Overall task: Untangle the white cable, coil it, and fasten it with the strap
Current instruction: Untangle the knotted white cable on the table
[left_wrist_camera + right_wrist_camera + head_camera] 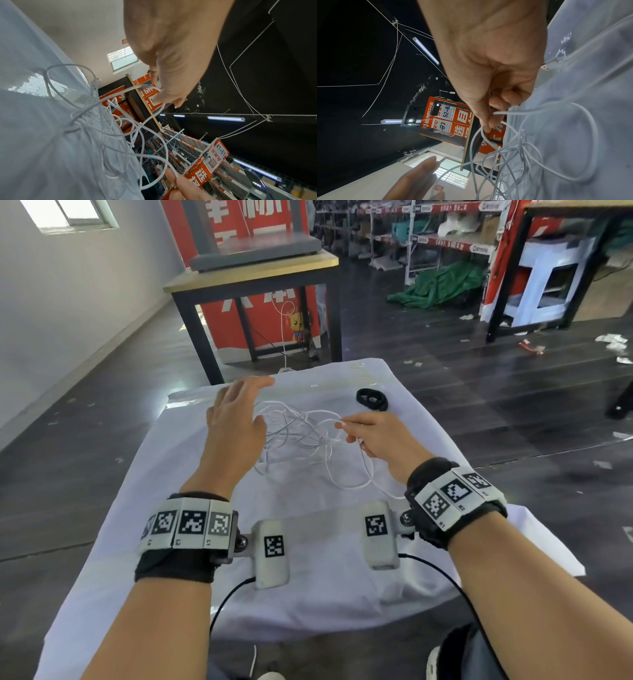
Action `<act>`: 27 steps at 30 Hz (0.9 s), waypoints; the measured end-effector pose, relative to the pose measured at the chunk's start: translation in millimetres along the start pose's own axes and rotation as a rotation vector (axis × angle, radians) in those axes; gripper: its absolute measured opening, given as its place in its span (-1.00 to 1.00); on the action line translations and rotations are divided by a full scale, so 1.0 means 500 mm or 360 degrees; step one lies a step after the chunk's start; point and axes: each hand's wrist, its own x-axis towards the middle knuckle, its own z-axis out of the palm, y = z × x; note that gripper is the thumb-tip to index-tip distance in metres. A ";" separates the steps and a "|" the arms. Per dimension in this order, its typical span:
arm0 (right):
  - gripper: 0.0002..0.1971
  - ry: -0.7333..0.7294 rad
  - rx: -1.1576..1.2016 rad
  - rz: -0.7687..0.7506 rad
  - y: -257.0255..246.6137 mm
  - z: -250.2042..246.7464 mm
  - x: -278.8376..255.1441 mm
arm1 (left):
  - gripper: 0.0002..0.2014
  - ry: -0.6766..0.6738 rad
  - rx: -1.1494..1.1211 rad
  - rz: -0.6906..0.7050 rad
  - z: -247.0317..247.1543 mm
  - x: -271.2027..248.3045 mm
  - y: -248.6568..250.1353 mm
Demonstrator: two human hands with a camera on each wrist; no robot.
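The white cable (298, 433) lies in a loose tangle in the middle of the white-clothed table (308, 594). My left hand (239, 409) hovers over the tangle's left side with fingers straight and spread, holding nothing. In the left wrist view a loop of the cable (120, 135) passes by its fingertips (164, 97); contact is unclear. My right hand (356, 433) pinches a strand at the tangle's right edge between thumb and forefinger, also shown in the right wrist view (488, 125). One cable plug (545, 67) rests on the cloth. The black strap (371, 399) lies coiled at the far right.
A wood-topped table with black legs (253, 278) stands just beyond the cloth's far edge, in front of a red banner. Shelving and a green tarp (442, 284) are further back on the dark floor. Black wrist-camera leads (445, 573) trail over the near cloth.
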 end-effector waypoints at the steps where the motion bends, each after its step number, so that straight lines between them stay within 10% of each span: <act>1: -0.82 -0.0052 -0.0003 -0.0008 -0.002 0.000 -0.003 | -0.53 -0.0014 -0.0040 0.0072 0.002 -0.001 0.007; 9: -0.89 -0.0208 -0.0023 -0.0096 -0.012 -0.007 -0.010 | -0.71 -0.0365 0.0152 0.0150 0.041 -0.006 -0.005; 13: -0.84 0.0073 0.0107 -0.0135 -0.012 -0.019 -0.001 | -0.74 -0.0271 0.0332 -0.0030 0.035 0.000 -0.027; 18: -0.83 0.0260 0.0123 -0.0158 -0.003 -0.024 0.010 | -0.83 0.0028 -0.0322 -0.0496 0.012 0.011 -0.019; 23: -0.80 0.0198 -0.0058 -0.0237 -0.001 -0.017 0.008 | -0.37 0.0180 0.0137 0.0056 0.024 0.004 -0.021; 27: -0.80 0.0132 -0.0166 -0.0315 -0.005 -0.015 0.003 | -0.63 -0.0164 0.0054 0.0201 0.032 0.005 -0.007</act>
